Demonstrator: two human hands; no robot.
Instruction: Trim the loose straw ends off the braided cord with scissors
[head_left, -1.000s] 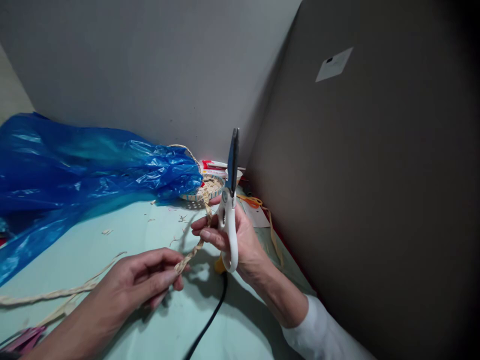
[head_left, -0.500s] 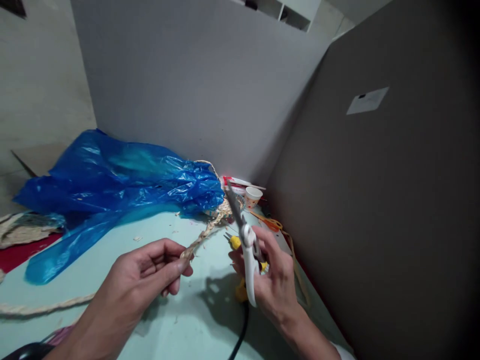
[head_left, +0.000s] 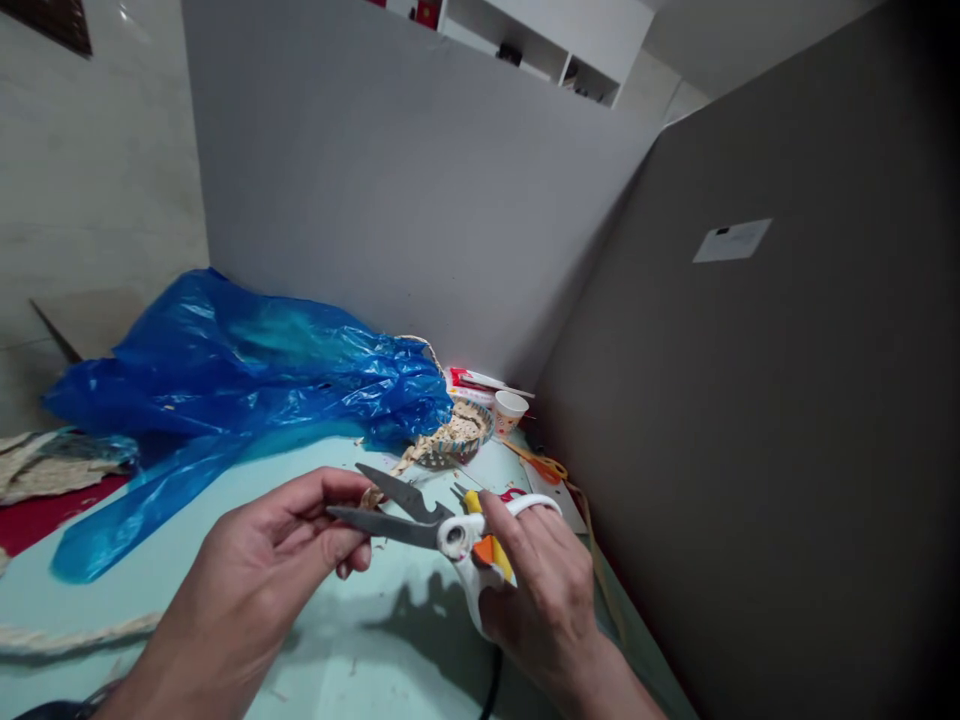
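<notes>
My left hand [head_left: 300, 535] pinches a braided straw cord [head_left: 410, 457], which runs back toward a small round basket [head_left: 466, 430]. White-handled scissors [head_left: 454, 537] are in my right hand [head_left: 544, 565], fingers through and around the handles. The scissor blades stand apart and point left, with the cord near my left fingertips between them. Whether the blades touch the cord cannot be made out.
A blue plastic bag [head_left: 262, 365] covers the table's back left. Beyond the scissors are a paper cup [head_left: 510, 410], orange scissors [head_left: 544, 462] and a yellow-handled tool [head_left: 472, 500]. Another cord [head_left: 82, 637] lies at lower left. Grey panels [head_left: 390, 190] rise behind and right.
The scissors have turned from pointing up to pointing left, and their blades have opened around the cord at my left fingers. The view has tilted slightly upward.
</notes>
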